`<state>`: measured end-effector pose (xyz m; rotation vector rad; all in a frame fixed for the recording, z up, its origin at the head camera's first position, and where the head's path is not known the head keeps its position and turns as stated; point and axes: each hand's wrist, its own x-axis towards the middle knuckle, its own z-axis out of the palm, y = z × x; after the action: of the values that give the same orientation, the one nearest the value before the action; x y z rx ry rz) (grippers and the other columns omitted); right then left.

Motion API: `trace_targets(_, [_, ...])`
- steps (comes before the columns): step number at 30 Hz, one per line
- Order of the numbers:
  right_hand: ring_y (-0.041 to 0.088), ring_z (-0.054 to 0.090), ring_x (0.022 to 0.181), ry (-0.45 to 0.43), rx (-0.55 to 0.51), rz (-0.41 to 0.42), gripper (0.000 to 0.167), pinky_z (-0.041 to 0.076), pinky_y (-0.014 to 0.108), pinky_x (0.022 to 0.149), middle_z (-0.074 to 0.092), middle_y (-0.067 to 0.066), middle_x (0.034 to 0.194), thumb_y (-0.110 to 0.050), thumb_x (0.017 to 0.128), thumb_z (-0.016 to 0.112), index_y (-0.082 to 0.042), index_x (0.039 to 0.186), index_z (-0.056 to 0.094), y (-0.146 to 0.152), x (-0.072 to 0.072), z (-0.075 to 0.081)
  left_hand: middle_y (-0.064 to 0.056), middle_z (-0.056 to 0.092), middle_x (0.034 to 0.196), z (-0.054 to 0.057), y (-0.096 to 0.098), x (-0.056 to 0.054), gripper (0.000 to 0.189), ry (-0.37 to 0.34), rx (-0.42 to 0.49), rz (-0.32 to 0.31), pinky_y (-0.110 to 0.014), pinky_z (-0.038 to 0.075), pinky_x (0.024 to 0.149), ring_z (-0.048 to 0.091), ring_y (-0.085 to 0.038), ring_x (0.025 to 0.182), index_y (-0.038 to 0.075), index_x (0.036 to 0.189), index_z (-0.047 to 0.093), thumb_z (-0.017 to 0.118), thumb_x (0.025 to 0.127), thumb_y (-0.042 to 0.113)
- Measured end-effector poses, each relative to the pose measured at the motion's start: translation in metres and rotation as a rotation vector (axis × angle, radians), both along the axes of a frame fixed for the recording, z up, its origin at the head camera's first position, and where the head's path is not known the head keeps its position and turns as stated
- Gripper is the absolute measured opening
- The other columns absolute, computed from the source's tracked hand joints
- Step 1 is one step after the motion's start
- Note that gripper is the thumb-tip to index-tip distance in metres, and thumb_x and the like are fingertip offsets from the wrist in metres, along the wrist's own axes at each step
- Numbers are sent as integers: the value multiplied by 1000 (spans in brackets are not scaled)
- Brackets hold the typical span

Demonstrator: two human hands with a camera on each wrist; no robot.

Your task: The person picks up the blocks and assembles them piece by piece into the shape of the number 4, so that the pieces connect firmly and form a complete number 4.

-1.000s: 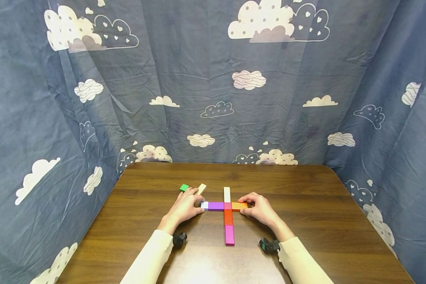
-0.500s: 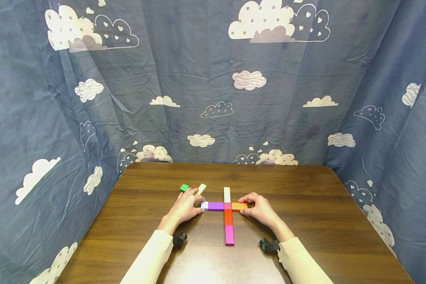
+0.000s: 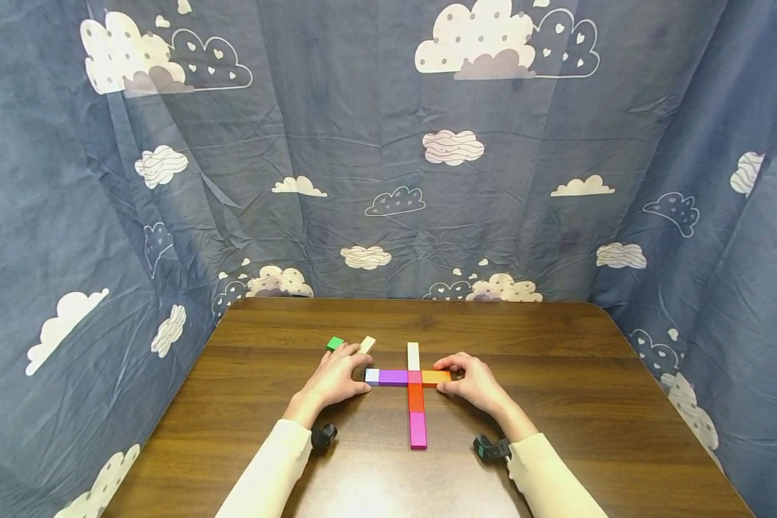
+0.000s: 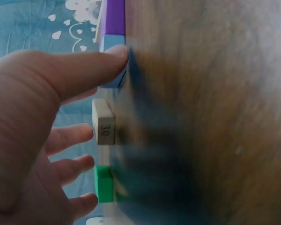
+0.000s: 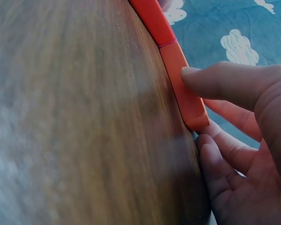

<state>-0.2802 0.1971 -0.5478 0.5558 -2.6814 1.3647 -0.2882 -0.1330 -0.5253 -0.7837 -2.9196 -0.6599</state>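
Observation:
A cross of flat coloured blocks lies on the table. At its right end my right hand (image 3: pixel 475 385) pinches an orange block (image 5: pixel 178 84) between thumb and finger. My left hand (image 3: pixel 337 374) stands around the light blue block (image 3: pixel 372 377) at the left end, thumb and index finger slightly spread on either side of it. A purple block (image 3: pixel 393 378) joins that block to the pinkish-red middle block (image 3: pixel 414 377). Above the middle is a cream block (image 3: pixel 414 356); below come a red block (image 3: pixel 416 397) and a magenta block (image 3: pixel 417 430).
A loose cream block marked 30 (image 4: pixel 104 122) and a green block (image 4: pixel 103 183) lie beyond my left fingers. The brown wooden table (image 3: pixel 518 324) ends at a blue cloud-patterned curtain (image 3: pixel 337 144) behind and at the sides.
My left hand has drawn back slightly to the left, with its thumb a little lower beside the light blue block. The right hand and the blocks have stayed put.

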Motion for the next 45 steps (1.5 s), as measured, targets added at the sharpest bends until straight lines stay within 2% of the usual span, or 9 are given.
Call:
trace_targets(5, [25,64,97,-14,-14,16,37,54,40,82,69,9,106,-8,74,86,-9,110,75,0,0,1,-22,45,150,10,-4,-2,57,-42,55,-34,-69,22,112,31,-49,142,13,135,64,82,83,30])
trace_targets(8, [26,64,97,-25,-31,27,38,54,39,82,68,10,107,-6,74,85,-8,110,75,0,0,2,-22,48,147,13,-4,-7,53,-17,64,-20,-64,27,113,37,-45,140,9,135,63,77,88,29])
trace_targets(15, [29,64,96,-26,-77,55,39,54,36,78,68,13,106,-6,75,86,-4,112,74,0,1,2,-11,65,126,16,3,-26,34,140,55,116,-54,45,100,56,-34,122,9,126,70,67,97,26])
trace_targets(19, [30,64,95,-25,-94,55,39,52,30,75,68,14,106,-6,74,85,-4,111,74,1,2,1,-9,68,118,18,9,-34,28,158,34,175,-53,48,91,58,-33,111,10,120,73,67,97,25])
trace_targets(24, [41,62,98,-34,-100,52,37,51,29,75,67,21,107,2,77,81,1,112,72,-3,9,13,-9,68,115,15,14,-40,26,146,13,205,-50,49,88,58,-32,106,10,118,74,69,95,22])
trace_targets(28, [40,61,98,-44,-73,48,36,51,29,76,66,22,107,3,78,80,2,113,72,-3,9,15,-10,68,110,10,16,-42,26,137,5,207,-50,50,86,58,-32,102,9,117,75,70,94,20])
trace_targets(34, [44,61,97,-43,-107,56,35,51,32,74,66,25,107,4,79,80,4,113,71,-2,5,5,-8,66,91,5,16,-42,17,128,19,185,-44,49,75,57,-28,84,8,105,78,75,89,15])
trace_targets(40, [29,63,96,-61,-75,39,36,51,27,76,68,13,108,-7,79,83,-6,114,74,3,0,-1,-3,65,83,4,17,-46,13,80,46,190,-41,51,69,56,-21,73,8,102,77,74,90,12])
trace_targets(45, [24,63,96,-73,-68,35,36,51,26,76,68,9,108,-10,79,83,-9,114,74,5,-1,-2,-5,69,90,7,20,-47,18,39,47,219,-42,53,73,58,-22,77,6,107,77,74,90,12])
